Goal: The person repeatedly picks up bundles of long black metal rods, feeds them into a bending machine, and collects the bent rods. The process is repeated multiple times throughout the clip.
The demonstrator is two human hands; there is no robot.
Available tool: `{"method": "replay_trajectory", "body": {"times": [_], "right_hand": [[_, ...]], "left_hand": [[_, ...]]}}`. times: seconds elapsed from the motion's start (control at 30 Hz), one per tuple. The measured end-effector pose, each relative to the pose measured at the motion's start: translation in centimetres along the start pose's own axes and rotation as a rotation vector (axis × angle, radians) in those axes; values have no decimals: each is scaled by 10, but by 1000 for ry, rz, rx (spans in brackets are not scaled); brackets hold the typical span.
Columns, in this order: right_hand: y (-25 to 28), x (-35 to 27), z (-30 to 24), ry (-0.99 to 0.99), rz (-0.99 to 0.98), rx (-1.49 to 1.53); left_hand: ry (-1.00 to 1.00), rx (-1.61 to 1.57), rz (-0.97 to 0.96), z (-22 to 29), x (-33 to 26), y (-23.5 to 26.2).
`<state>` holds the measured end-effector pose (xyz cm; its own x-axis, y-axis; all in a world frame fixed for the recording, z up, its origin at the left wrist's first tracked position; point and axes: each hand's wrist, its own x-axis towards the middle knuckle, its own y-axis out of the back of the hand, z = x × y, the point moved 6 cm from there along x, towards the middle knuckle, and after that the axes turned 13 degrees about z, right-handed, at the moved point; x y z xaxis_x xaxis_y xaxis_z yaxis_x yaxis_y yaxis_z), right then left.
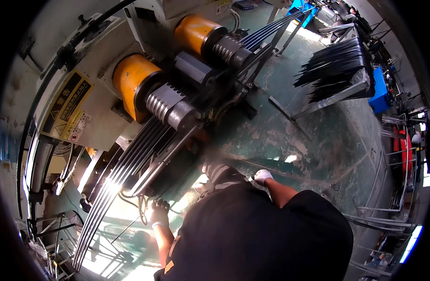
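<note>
My left hand (160, 213), in a glove with dark fingertips, is off to the left of my body, its fingers a little apart and nothing visible in them. It is nearest to a looped cable (143, 209) under the machine's rail. On the other side, my right hand (262, 176) wears a pale glove and hangs low over the floor with its fingers curled in. What it holds, if anything, is hidden. Several long metal rods (109, 185) lie side by side ahead of my left hand and run into the machine (170, 110).
Two orange cylindrical housings (133, 79) with ribbed dark rollers stick out from the machine. A rack of black rods (334, 68) stands at the far right, beside a blue bin (379, 89). The green floor (290, 136) is worn. Metal frames (378, 222) line the right.
</note>
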<state>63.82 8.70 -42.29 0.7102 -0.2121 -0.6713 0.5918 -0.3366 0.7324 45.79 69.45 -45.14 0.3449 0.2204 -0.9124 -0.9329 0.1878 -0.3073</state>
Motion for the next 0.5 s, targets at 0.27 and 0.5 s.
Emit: {"method": "replay_trajectory", "body": {"times": [0.27, 0.5], "right_hand": [[39, -2, -19, 194, 57, 53], [108, 37, -100, 210, 254, 247]], "left_hand": [[-866, 410, -25, 13, -77, -15], [-444, -179, 146, 29, -134, -52]]}}
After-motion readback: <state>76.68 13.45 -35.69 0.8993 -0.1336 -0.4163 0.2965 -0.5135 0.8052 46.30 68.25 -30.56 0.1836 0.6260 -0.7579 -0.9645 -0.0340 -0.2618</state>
